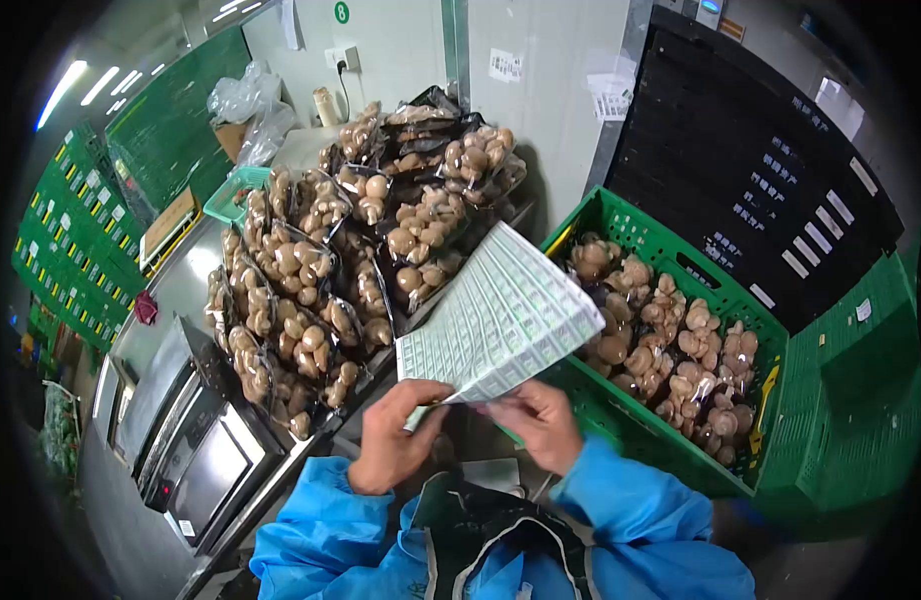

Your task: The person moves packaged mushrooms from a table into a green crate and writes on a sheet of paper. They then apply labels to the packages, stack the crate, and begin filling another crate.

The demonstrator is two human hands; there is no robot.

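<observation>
A stack of white sheets printed with rows of small green labels (511, 315) is spread out in front of my body. My left hand (399, 432) has its fingers closed on the lower left corner. At the lower edge, my right hand (541, 425) pinches the same sheets. Clear-wrapped packs of brown mushrooms (306, 265) are heaped on the metal table behind and to the left of the sheets. To the right, a green crate (621, 420) holds more wrapped mushroom packs (681, 350), partly hidden by the sheets.
A black flat-topped machine (206, 465) sits at the left of the metal table (131, 510). Behind the heap is a small green basket (224, 205). Stacked green crates (76, 235) stand far left, and a black board (751, 150) leans behind the right crate.
</observation>
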